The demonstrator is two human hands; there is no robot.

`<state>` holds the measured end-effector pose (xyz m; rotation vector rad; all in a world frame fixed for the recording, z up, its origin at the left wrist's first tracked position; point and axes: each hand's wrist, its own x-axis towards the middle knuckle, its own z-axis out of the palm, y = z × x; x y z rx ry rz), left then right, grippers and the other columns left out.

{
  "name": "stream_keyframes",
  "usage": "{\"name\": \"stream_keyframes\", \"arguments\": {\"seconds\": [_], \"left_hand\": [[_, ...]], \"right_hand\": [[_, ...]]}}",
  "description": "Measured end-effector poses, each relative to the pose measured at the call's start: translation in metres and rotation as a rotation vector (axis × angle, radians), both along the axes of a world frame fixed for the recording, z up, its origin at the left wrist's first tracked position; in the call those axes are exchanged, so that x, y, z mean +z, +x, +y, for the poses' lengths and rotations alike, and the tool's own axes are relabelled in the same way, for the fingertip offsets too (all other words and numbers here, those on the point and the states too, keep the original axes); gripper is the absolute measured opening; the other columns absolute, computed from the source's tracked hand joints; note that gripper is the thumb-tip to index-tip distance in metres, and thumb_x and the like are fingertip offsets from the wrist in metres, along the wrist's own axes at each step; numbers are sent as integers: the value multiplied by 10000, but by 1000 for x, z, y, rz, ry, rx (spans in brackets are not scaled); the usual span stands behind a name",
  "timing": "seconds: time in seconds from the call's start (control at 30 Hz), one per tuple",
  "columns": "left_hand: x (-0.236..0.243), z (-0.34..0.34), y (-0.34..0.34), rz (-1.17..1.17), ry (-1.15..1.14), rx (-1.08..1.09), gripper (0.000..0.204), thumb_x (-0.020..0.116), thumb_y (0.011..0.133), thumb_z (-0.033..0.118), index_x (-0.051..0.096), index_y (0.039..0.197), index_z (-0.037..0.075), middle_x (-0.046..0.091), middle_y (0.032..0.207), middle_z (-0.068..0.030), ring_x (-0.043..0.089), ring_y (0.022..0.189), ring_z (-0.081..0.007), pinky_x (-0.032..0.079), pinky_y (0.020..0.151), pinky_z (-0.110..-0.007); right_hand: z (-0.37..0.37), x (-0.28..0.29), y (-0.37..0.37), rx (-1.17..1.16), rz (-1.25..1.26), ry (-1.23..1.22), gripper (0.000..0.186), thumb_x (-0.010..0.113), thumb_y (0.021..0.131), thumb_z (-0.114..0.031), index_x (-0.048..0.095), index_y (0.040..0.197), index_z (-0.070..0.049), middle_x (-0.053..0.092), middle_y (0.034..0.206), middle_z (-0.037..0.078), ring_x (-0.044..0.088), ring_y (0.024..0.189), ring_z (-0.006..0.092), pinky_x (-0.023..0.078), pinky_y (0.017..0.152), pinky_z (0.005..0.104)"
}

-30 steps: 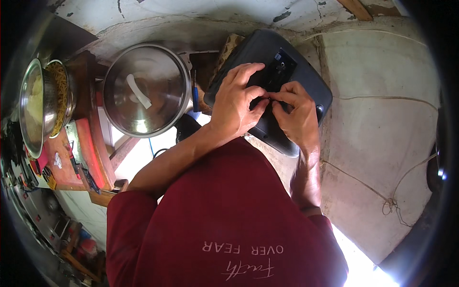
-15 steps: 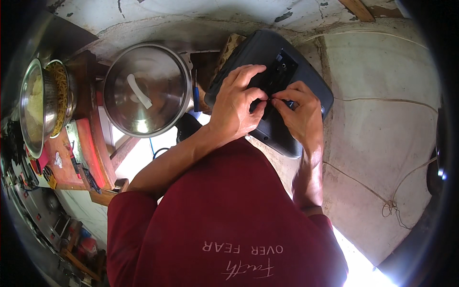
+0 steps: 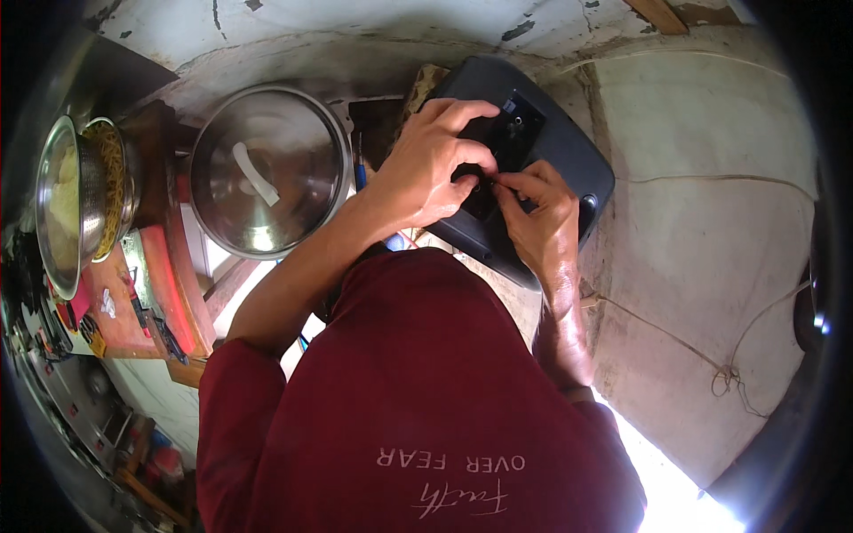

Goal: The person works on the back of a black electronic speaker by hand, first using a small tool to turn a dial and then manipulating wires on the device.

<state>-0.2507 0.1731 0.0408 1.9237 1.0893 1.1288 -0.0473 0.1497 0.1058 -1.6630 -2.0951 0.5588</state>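
A large dark box-shaped case [image 3: 562, 133] with rounded corners stands before me, tilted, like a portable speaker. On its facing side is a glossy black panel [image 3: 520, 126] with a small round socket. My left hand [image 3: 426, 164] reaches over the case from the left, thumb and one finger curled together at the panel's lower part, another finger stretched along it. From the right, my right hand [image 3: 542, 213] pinches thumb and forefinger close to the left fingertips. Whatever small thing lies between the fingertips is too hidden to make out.
Left of the case stands a steel pot with a lid [image 3: 267, 169] and white handle. Farther left, a steel colander [image 3: 67, 204] and a bowl of yellow noodles [image 3: 108, 186] sit by a wooden table [image 3: 115, 329] with a red board [image 3: 167, 289]. A wall with thin cords [image 3: 711, 182] is at right.
Both hands have shifted slightly left across the panel, staying close together. The left hand's outstretched finger has moved up a little. The case sits slightly farther left in view.
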Motion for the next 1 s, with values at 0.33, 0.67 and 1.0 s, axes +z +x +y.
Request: {"name": "stream_keyframes", "arguments": {"seconds": [0.33, 0.67, 1.0], "left_hand": [[-2, 37, -4, 46, 89, -354, 169, 863, 828, 48, 874, 943, 171, 580, 1611, 28, 496, 1507, -295, 351, 1292, -520], [0, 44, -6, 134, 63, -374, 137, 897, 815, 91, 872, 922, 173, 542, 1641, 47, 495, 1508, -288, 349, 1300, -510], [-9, 47, -7, 44, 5, -391, 125, 922, 789, 99, 893, 897, 154, 596, 1602, 44, 516, 1478, -280, 359, 1289, -479]], "right_hand": [[-5, -3, 0, -74, -12, 34, 100, 858, 907, -104, 846, 961, -21, 723, 886, 141, 723, 733, 296, 550, 654, 395], [-13, 3, -6, -128, -67, 92, 220, 878, 894, -147, 840, 1084, -45, 742, 979, 161, 776, 824, 328, 608, 736, 413], [-29, 2, -6, -161, -63, 130, 137, 803, 957, -88, 795, 1084, -36, 760, 1041, 160, 781, 853, 370, 616, 754, 438]]}}
